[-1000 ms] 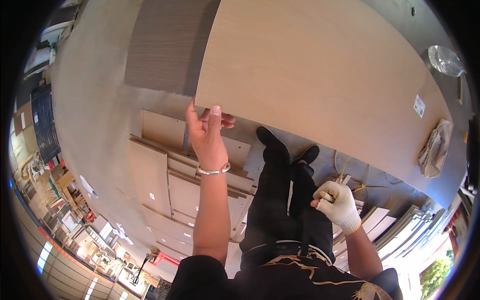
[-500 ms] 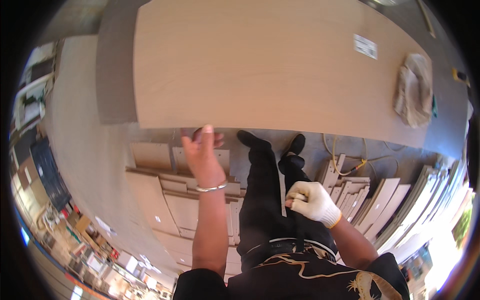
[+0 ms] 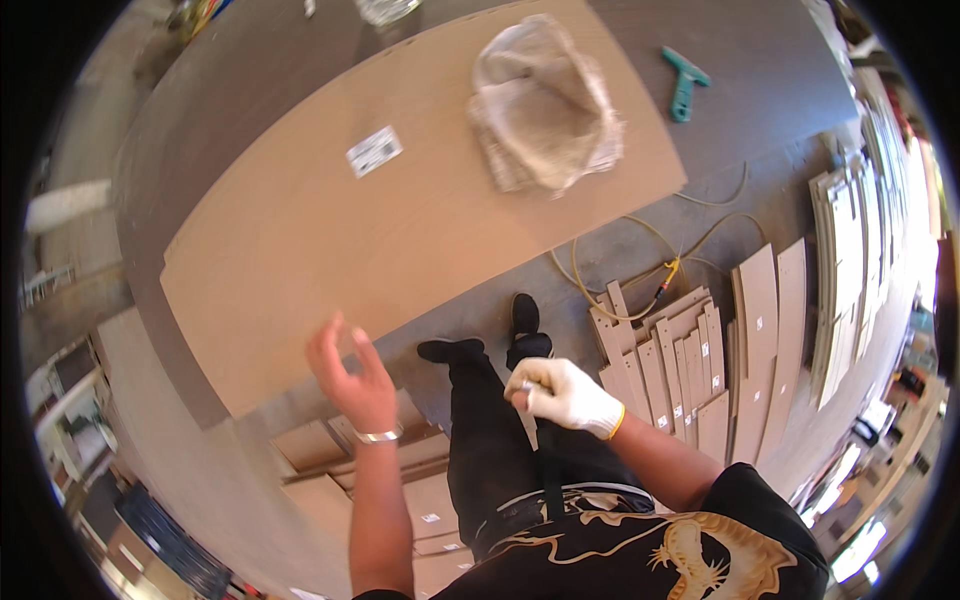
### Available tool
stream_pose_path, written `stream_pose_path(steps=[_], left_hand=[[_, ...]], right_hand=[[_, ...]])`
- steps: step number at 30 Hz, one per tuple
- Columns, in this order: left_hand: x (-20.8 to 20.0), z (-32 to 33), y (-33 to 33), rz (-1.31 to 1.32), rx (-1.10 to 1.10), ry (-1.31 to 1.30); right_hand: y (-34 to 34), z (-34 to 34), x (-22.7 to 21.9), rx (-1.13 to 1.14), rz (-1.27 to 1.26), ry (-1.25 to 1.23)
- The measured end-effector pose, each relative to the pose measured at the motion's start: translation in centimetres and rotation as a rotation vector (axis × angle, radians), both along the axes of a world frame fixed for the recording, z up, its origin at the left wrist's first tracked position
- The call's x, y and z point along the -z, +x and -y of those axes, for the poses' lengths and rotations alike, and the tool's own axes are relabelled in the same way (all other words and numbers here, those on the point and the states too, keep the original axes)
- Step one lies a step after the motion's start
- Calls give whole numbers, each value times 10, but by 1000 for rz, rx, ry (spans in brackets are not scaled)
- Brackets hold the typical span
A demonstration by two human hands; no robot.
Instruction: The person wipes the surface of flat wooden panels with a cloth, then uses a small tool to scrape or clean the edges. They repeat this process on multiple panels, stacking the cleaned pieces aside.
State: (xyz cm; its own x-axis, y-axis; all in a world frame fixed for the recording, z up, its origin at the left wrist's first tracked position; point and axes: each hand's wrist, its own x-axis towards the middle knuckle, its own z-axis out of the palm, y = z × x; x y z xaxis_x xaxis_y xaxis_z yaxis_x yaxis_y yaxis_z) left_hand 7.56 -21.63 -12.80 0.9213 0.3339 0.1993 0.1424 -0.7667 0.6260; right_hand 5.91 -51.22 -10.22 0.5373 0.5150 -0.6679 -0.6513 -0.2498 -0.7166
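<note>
My left hand [image 3: 352, 385], bare with a silvery bracelet at the wrist, is open beside the near edge of a large tan board [image 3: 300, 240]. Its fingers are spread and slightly blurred, with nothing in them. My right hand [image 3: 568, 397] wears a white knit glove and is closed in front of my thighs. A small greyish bit shows at its fingers, too small to name. On the board lie a white printed label [image 3: 374, 152] and a crumpled beige cloth or sack [image 3: 545, 110]. A green T-shaped scraper [image 3: 684, 85] rests on the dark tabletop [image 3: 760, 60] beyond.
Narrow board strips [image 3: 670, 360] are stacked on the floor to my right, with longer pale strips [image 3: 850, 270] past them. A yellowish hose [image 3: 640, 310] coils near my feet. More panels [image 3: 430, 520] stand at my left. Clear plastic [image 3: 388, 8] sits at the far edge.
My view has swung to the right, bringing the sack nearer the middle and the green scraper into full view. My left hand still has its fingers apart; my gloved right hand stays closed.
</note>
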Motion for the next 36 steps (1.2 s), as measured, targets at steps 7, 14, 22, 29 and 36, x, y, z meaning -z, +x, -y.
stream_pose_path(steps=[7, 14, 22, 29, 36], left_hand=[[50, -13, 119, -143, 53, 573], [48, -8, 116, -221, 25, 581], [45, -2, 115, -260, 13, 606], [39, 2, 117, -309, 14, 581], [32, 6, 116, -309, 11, 520]], right_hand=[[79, 149, 20, 877, 424, -231], [258, 242, 49, 502, 1134, -1109], [328, 196, 80, 336, 1063, -1326], [288, 110, 2, 241, 1470, -746], [237, 17, 7, -130, 1257, -875]])
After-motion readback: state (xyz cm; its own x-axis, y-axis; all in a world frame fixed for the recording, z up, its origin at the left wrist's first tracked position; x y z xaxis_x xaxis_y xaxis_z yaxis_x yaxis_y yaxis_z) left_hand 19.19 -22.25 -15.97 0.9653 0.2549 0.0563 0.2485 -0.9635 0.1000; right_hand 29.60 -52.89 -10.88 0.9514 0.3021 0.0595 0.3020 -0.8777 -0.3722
